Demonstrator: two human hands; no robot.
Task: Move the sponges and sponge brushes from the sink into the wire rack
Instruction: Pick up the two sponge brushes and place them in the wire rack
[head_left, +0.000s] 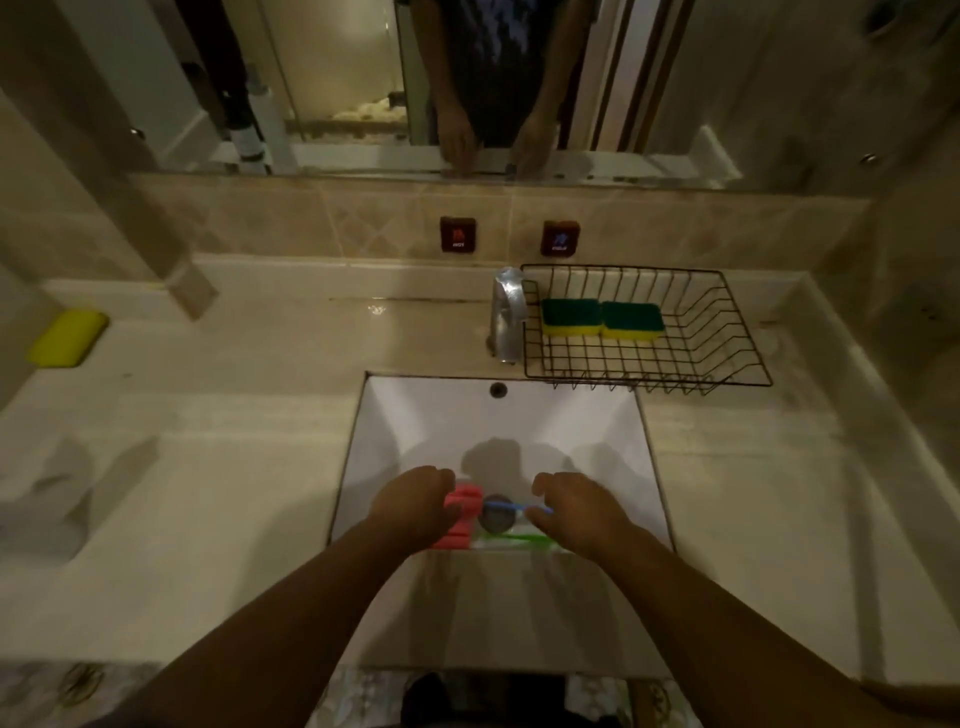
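While the left hand (415, 506) closes on the soft, light pink sponge (462, 514) in the sink (415, 415), the right hand (582, 512) pinches the stiff, thin blue brush handle (506, 505), best gripped mid-length.

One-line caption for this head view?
Both hands, left and right, reach for sponge brushes in the sink; two sponges sit in the wire rack.
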